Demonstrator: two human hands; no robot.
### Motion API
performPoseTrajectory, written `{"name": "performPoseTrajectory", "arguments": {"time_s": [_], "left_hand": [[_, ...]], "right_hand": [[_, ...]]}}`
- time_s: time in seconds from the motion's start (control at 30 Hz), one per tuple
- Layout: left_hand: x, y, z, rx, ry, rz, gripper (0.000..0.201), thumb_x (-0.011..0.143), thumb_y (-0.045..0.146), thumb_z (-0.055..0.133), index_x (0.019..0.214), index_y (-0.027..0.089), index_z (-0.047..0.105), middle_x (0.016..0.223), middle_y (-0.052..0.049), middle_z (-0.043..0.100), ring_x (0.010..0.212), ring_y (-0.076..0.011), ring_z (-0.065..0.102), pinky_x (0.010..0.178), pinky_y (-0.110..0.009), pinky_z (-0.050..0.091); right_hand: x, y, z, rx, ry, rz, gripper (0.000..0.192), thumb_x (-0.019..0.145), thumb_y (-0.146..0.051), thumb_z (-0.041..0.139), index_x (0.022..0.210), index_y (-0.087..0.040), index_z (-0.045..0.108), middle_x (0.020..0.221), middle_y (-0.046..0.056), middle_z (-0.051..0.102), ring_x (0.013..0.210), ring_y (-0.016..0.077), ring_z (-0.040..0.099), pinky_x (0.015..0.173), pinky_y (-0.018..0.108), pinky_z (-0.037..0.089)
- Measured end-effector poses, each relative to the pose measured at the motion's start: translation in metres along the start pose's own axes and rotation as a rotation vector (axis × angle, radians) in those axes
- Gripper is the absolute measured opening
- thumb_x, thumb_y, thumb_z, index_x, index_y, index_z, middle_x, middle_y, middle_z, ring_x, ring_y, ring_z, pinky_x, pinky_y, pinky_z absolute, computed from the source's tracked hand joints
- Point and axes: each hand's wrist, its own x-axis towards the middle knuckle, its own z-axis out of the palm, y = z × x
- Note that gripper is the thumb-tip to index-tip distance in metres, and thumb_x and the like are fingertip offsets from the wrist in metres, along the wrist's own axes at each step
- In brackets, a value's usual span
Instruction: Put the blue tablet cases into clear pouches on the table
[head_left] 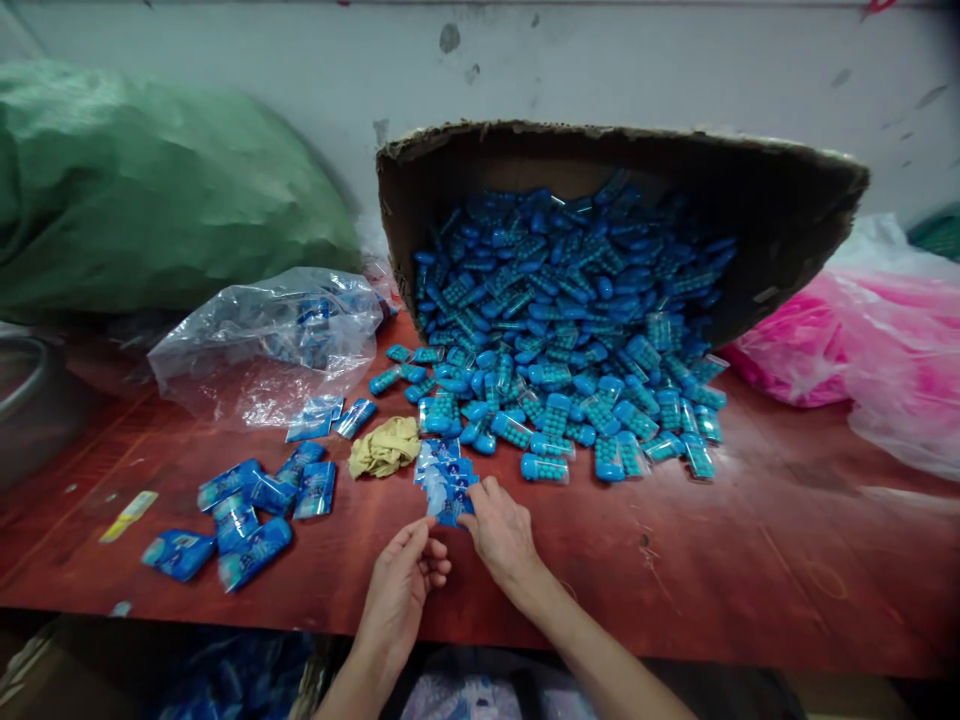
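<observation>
Both hands work at the near edge of the red-brown desk (750,560). The right hand (501,530) rests palm down, its grip closed on a small stack of blue sachets (444,478) that lies flat on the desk, fingertips pressing its near end. The left hand (401,580) sits just beside it, thumb and fingers pinched together at the lower left corner of the same stack; it appears to hold the edge of one sachet, though the view is too small to be sure.

Just behind the stack lies a crumpled yellowish cloth (385,446). Further back, a tipped cardboard box (780,200) lies on its side, spilling a heap of blue pill-shaped containers (555,320) onto the desk, the nearest ones almost touching the stack.

To the left, a loose group of filled blue packets (240,510) lies scattered on the desk, well apart from the hands. Behind them sits a clear plastic bag (262,340) with more blue packets inside, and beyond that a large green sack (150,180) leans against the wall. At the right edge, pink plastic bags (847,340) rest beside the box.
</observation>
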Motion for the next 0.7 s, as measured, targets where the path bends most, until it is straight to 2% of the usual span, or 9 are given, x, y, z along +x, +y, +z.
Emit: {"name": "performPoseTrajectory", "arguments": {"time_s": [0.07,0.2,0.37,0.47,0.5,0.57,0.6,0.67,0.7], "left_hand": [[0.0,0.001,-0.001,0.006,0.012,-0.003,0.027,0.066,0.027,0.063,0.088,0.013,0.055,0.053,0.001,0.058,0.045,-0.0104,0.054,0.043,-0.019,0.037],[-0.001,0.002,-0.001,0.029,0.044,0.008,0.027,0.064,0.028,0.066,0.084,0.014,0.055,0.055,0.002,0.058,0.042,-0.0087,0.051,0.039,-0.018,0.034],[-0.002,0.0,0.009,0.076,0.023,0.021,0.029,0.06,0.033,0.069,0.077,0.015,0.055,0.059,0.002,0.059,0.041,-0.007,0.049,0.036,-0.017,0.031],[-0.001,-0.002,0.014,0.058,0.008,0.026,0.026,0.058,0.03,0.07,0.072,0.013,0.056,0.054,0.003,0.057,0.041,-0.0066,0.047,0.037,-0.017,0.032],[-0.001,-0.002,0.015,0.044,0.011,0.027,0.025,0.058,0.029,0.071,0.071,0.013,0.057,0.055,0.002,0.057,0.042,-0.0066,0.048,0.038,-0.018,0.033],[0.001,-0.004,0.017,0.027,0.01,0.027,0.025,0.057,0.028,0.071,0.072,0.012,0.059,0.058,0.001,0.06,0.043,-0.0069,0.048,0.039,-0.018,0.033],[0.002,-0.005,0.017,0.03,0.018,0.035,0.025,0.056,0.028,0.072,0.071,0.012,0.06,0.059,0.001,0.061,0.043,-0.0071,0.048,0.039,-0.019,0.033],[0.005,-0.008,0.017,0.06,0.066,0.083,0.024,0.053,0.027,0.073,0.067,0.012,0.061,0.055,0.001,0.06,0.042,-0.0074,0.047,0.039,-0.019,0.032],[0.006,-0.009,0.017,0.081,0.098,0.118,0.023,0.052,0.027,0.073,0.064,0.012,0.061,0.052,0.002,0.058,0.041,-0.0075,0.046,0.039,-0.02,0.032]], "right_hand": [[0.0,0.0,0.002,0.004,0.017,-0.01,0.003,0.082,-0.021,0.051,0.082,-0.021,0.054,0.083,0.003,0.056,0.077,0.0178,0.055,0.053,0.024,0.034],[0.0,0.001,0.003,0.01,0.04,-0.028,0.012,0.084,-0.015,0.045,0.077,-0.02,0.054,0.078,0.003,0.056,0.073,0.0164,0.054,0.054,0.024,0.033],[-0.013,-0.003,-0.013,0.12,0.078,-0.116,0.017,0.085,-0.021,0.045,0.073,-0.022,0.056,0.076,0.002,0.053,0.071,0.0142,0.051,0.054,0.021,0.033],[-0.022,-0.005,-0.019,0.341,0.118,-0.144,0.014,0.084,-0.021,0.046,0.079,-0.022,0.06,0.081,0.003,0.052,0.076,0.0157,0.05,0.064,0.023,0.038],[-0.024,-0.004,-0.019,0.451,0.129,-0.101,0.012,0.081,-0.021,0.049,0.088,-0.023,0.06,0.085,0.003,0.053,0.078,0.016,0.051,0.068,0.024,0.04],[-0.024,-0.003,-0.014,0.707,0.109,0.03,0.025,0.077,-0.021,0.054,0.102,-0.021,0.055,0.088,0.003,0.054,0.077,0.0154,0.052,0.07,0.025,0.042],[-0.023,-0.002,-0.01,0.83,0.073,0.089,0.025,0.076,-0.021,0.055,0.101,-0.019,0.056,0.085,0.002,0.055,0.073,0.0146,0.053,0.068,0.024,0.042],[-0.019,0.0,-0.003,1.013,-0.019,0.152,0.011,0.077,-0.022,0.051,0.084,-0.017,0.059,0.071,-0.001,0.055,0.064,0.0124,0.051,0.061,0.022,0.042],[-0.018,0.0,-0.001,1.062,-0.051,0.161,0.011,0.078,-0.023,0.05,0.074,-0.016,0.058,0.065,-0.003,0.054,0.06,0.0115,0.049,0.058,0.021,0.041]]}}
